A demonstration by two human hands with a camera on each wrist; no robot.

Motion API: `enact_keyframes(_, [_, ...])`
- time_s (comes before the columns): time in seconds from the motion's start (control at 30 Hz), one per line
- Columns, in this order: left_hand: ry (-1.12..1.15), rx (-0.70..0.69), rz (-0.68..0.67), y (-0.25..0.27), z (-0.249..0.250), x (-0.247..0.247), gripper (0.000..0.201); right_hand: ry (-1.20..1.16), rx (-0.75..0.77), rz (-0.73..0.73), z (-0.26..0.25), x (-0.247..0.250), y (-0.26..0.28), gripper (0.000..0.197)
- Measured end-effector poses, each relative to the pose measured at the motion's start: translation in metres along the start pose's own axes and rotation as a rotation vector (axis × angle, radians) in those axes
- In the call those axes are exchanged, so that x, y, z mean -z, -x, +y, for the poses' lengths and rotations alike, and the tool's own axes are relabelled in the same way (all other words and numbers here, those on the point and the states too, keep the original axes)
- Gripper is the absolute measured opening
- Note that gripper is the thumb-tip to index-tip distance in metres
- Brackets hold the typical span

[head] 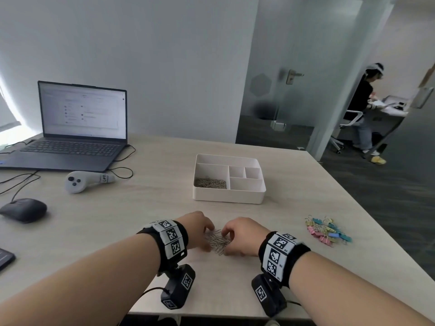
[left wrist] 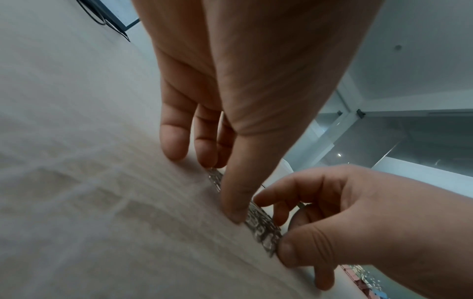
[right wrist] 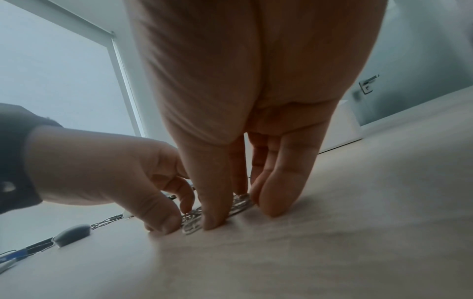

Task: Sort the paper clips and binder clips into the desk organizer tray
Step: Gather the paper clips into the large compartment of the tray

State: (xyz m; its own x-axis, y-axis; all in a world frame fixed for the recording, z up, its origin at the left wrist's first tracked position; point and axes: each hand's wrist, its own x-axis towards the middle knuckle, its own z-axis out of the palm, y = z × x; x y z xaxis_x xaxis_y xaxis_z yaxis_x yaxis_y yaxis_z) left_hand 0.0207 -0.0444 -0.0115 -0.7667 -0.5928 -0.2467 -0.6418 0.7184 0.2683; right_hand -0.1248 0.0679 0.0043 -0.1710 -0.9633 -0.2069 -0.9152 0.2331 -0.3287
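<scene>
A small pile of silver paper clips [head: 217, 241] lies on the table near the front edge. My left hand [head: 208, 238] and right hand [head: 227, 242] close in on it from either side, fingertips and thumbs on the table and curled round the clips. The left wrist view shows my left hand [left wrist: 220, 188] with its thumb against the pile [left wrist: 261, 224]. In the right wrist view my right hand [right wrist: 240, 210] straddles the pile [right wrist: 190, 222]. The white organizer tray [head: 229, 198] stands further back, with paper clips [head: 210, 183] in its large left compartment. Colourful binder clips [head: 328, 230] lie heaped to the right.
An open laptop [head: 77, 128] with cables stands at the back left. In front of it lie a grey controller [head: 87, 181] and a black mouse [head: 23, 209]. The table's right edge runs just past the binder clips. A person [head: 362, 109] works far off in another room.
</scene>
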Motion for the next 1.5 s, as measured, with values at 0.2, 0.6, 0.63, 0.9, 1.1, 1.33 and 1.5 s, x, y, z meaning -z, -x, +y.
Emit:
enact_keyframes(0.2, [0.007, -0.06, 0.03, -0.005, 0.007, -0.004, 0.038, -0.016, 0.031, 0.003, -0.006, 0.0, -0.004, 0.04])
enact_keyframes(0.6, [-0.015, -0.037, 0.025, -0.015, 0.011, 0.003, 0.019, -0.043, 0.01, -0.009, -0.004, 0.002, -0.015, 0.022])
enact_keyframes(0.63, [-0.012, -0.046, 0.024, -0.015, 0.01, 0.003, 0.02, -0.041, 0.008, -0.009, -0.003, 0.002, -0.016, 0.021])
enact_keyframes(0.9, [-0.056, -0.128, 0.036, -0.017, 0.004, 0.009, 0.023, -0.033, 0.023, -0.022, 0.007, 0.005, -0.024, 0.018])
enact_keyframes(1.1, [0.036, -0.154, 0.042, -0.019, -0.006, 0.015, 0.017, -0.157, 0.05, -0.033, 0.018, 0.007, -0.032, 0.009])
enact_keyframes(1.33, [0.387, -0.103, -0.075, -0.027, -0.02, 0.024, 0.007, -0.458, 0.002, 0.028, 0.028, 0.014, -0.051, 0.01])
enact_keyframes(1.5, [0.678, -0.083, -0.016, -0.042, -0.032, 0.042, 0.005, -0.627, 0.027, 0.17, 0.028, 0.03, -0.071, 0.002])
